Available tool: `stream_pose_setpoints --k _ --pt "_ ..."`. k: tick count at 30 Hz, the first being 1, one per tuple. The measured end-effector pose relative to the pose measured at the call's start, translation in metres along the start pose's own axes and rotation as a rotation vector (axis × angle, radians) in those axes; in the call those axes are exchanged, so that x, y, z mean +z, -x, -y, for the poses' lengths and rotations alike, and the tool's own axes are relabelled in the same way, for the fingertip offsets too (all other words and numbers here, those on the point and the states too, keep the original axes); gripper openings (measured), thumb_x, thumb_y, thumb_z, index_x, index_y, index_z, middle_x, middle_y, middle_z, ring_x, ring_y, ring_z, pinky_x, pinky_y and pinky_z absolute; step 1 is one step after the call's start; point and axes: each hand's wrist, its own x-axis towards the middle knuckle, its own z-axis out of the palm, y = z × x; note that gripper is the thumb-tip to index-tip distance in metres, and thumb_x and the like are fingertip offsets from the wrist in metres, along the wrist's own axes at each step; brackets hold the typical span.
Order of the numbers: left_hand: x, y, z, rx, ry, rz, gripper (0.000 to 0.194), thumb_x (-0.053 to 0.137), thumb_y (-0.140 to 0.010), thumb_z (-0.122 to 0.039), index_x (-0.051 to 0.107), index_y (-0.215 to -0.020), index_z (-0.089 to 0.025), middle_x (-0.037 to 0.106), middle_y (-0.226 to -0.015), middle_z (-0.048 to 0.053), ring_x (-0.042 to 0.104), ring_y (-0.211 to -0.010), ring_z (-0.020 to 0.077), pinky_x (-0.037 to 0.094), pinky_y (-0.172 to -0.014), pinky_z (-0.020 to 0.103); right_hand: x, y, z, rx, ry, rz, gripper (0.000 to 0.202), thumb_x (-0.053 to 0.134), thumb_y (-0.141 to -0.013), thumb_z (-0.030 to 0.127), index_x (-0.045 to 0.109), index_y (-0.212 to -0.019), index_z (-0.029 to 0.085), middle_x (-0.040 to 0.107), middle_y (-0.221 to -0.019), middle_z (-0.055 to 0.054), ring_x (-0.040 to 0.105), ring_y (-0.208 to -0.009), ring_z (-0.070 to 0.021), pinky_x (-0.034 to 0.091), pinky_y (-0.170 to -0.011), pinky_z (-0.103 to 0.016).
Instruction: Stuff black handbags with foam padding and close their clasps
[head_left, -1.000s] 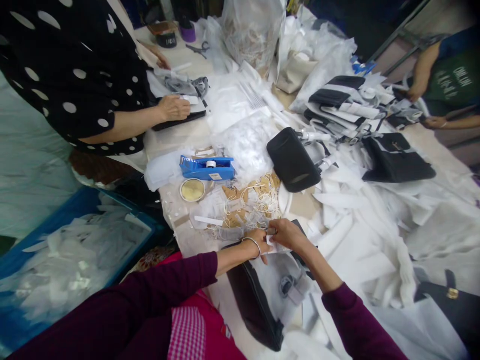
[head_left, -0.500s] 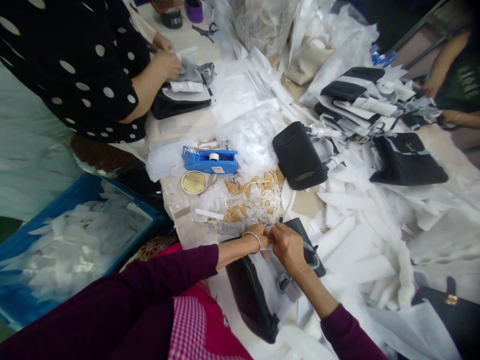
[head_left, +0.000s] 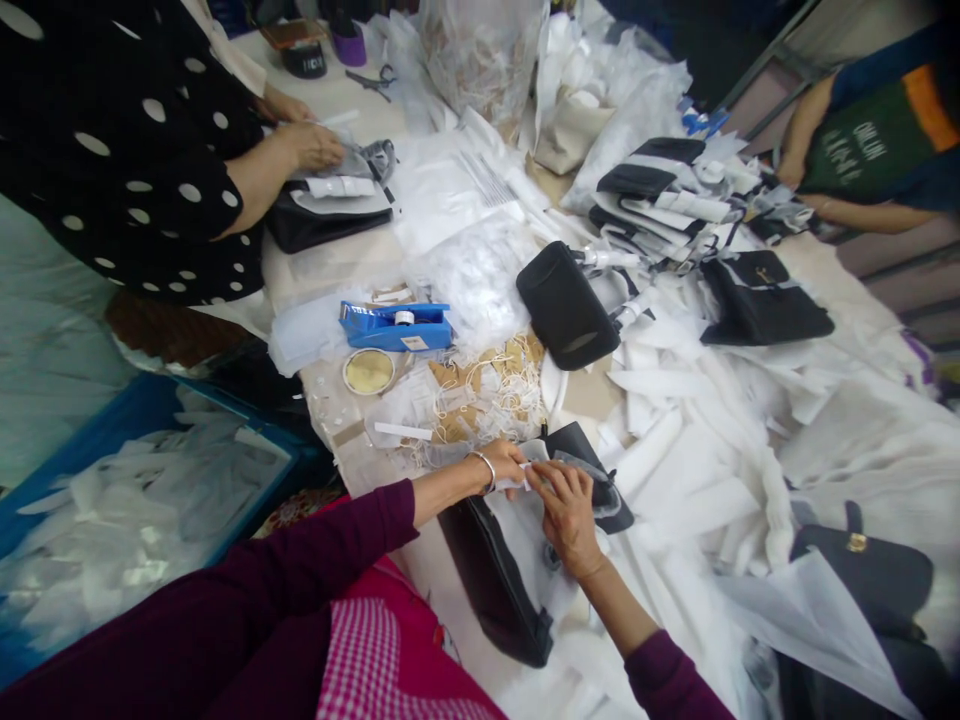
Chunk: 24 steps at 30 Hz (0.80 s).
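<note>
A black bag (head_left: 495,580) lies open near the table's front edge, with pale wrapping over its inner side and its dark flap (head_left: 581,455) spread beyond my hands. Over the bag, my left hand (head_left: 504,466), with a bracelet at the wrist, pinches a small white strip (head_left: 527,478). My right hand (head_left: 568,510) meets it from the right, its fingertips closed on the same strip. Just past my hands lie brown tags with white strings (head_left: 487,395). A blue tape dispenser (head_left: 409,330) and a round tin (head_left: 369,371) stand at the back left of them.
Another black bag (head_left: 568,305) lies behind the tags. Wrapped bags (head_left: 660,190) are piled at the back right, and white padding (head_left: 675,480) covers the right side. A blue crate (head_left: 142,400) stands at left. One person works at upper left, another at upper right.
The whole view has shifted, so the table's things appear further left. My right hand's fingers have spread somewhat over the strip, which now shows white between my hands.
</note>
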Motion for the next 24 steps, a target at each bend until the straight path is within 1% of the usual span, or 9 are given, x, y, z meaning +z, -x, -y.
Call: stream_pose_setpoints --k 5,9,11,14,17,19,21,22,24 --pt "0.0 0.005 0.002 0.079 0.068 0.045 0.016 0.065 -0.058 -0.019 0.065 -0.073 -0.015 0.055 -0.056 -0.001 0.043 -0.046 0.0086 0.032 -0.041 0.021 -0.004 0.005 0.0 0.016 0.013 0.033 0.067 0.04 -0.073 0.004 0.043 -0.135 0.029 0.051 -0.13 -0.005 0.037 -0.124 -0.0259 0.022 -0.102 -0.049" --pt "-0.001 0.0 0.009 0.104 -0.039 0.033 0.013 0.062 -0.059 -0.02 0.06 -0.07 -0.013 0.054 -0.056 -0.002 0.042 -0.045 0.0072 0.029 -0.04 0.019 -0.009 0.002 0.006 0.046 -0.035 0.016 0.067 0.039 -0.071 0.003 0.048 -0.131 0.029 0.052 -0.13 -0.004 0.038 -0.124 -0.0251 0.022 -0.103 -0.049" --pt "-0.001 -0.004 0.01 0.082 -0.116 0.011 0.013 0.062 -0.061 -0.02 0.06 -0.071 -0.012 0.053 -0.056 -0.002 0.042 -0.043 0.0068 0.028 -0.04 0.02 -0.013 0.006 0.013 0.123 -0.097 -0.069 0.065 0.037 -0.07 0.003 0.05 -0.129 0.027 0.053 -0.128 -0.004 0.039 -0.123 -0.0247 0.025 -0.102 -0.049" --pt "-0.001 -0.006 0.006 0.054 -0.227 -0.061 0.014 0.062 -0.061 -0.015 0.062 -0.075 -0.011 0.053 -0.055 -0.003 0.042 -0.042 0.0074 0.028 -0.042 0.021 -0.02 0.034 0.028 0.414 -0.238 -0.318 0.059 0.035 -0.072 0.007 0.054 -0.125 0.024 0.055 -0.124 -0.007 0.044 -0.119 -0.0236 0.031 -0.1 -0.047" --pt "0.001 -0.005 0.001 0.059 -0.305 -0.073 0.012 0.06 -0.065 -0.011 0.063 -0.076 -0.008 0.049 -0.05 -0.004 0.041 -0.044 0.0075 0.026 -0.045 0.022 -0.028 0.098 0.044 0.744 -0.452 -0.571 0.045 0.041 -0.076 0.016 0.059 -0.117 0.021 0.058 -0.12 -0.008 0.051 -0.112 -0.0228 0.038 -0.098 -0.044" --pt "0.002 -0.006 0.001 0.061 -0.345 -0.047 0.012 0.057 -0.07 -0.01 0.063 -0.08 -0.007 0.048 -0.05 -0.004 0.039 -0.046 0.0066 0.025 -0.048 0.022 -0.034 0.159 0.055 0.982 -0.585 -0.768 0.041 0.048 -0.076 0.024 0.06 -0.114 0.019 0.06 -0.116 -0.01 0.056 -0.105 -0.0227 0.043 -0.094 -0.042" --pt "0.005 -0.009 0.001 0.055 -0.387 -0.031 0.012 0.055 -0.073 -0.01 0.062 -0.082 -0.005 0.048 -0.05 -0.004 0.037 -0.045 0.0059 0.023 -0.049 0.023 -0.041 0.228 0.071 1.263 -0.628 -0.933 0.045 0.054 -0.072 0.032 0.06 -0.114 0.017 0.063 -0.111 -0.011 0.061 -0.096 -0.0228 0.048 -0.086 -0.039" --pt "0.006 -0.01 0.001 0.055 -0.406 -0.022 0.013 0.055 -0.075 -0.011 0.061 -0.084 -0.004 0.049 -0.051 -0.004 0.036 -0.046 0.0056 0.022 -0.05 0.023 -0.043 0.262 0.082 1.402 -0.604 -0.958 0.046 0.055 -0.071 0.035 0.06 -0.113 0.017 0.064 -0.109 -0.011 0.062 -0.093 -0.0231 0.05 -0.082 -0.038" --pt "0.009 -0.011 0.001 0.069 -0.433 -0.011 0.014 0.054 -0.076 -0.011 0.061 -0.086 -0.003 0.051 -0.052 -0.003 0.036 -0.048 0.005 0.021 -0.052 0.022 -0.045 0.322 0.108 1.619 -0.499 -0.9 0.046 0.055 -0.068 0.041 0.064 -0.107 0.017 0.067 -0.102 -0.012 0.064 -0.086 -0.0239 0.052 -0.07 -0.035"
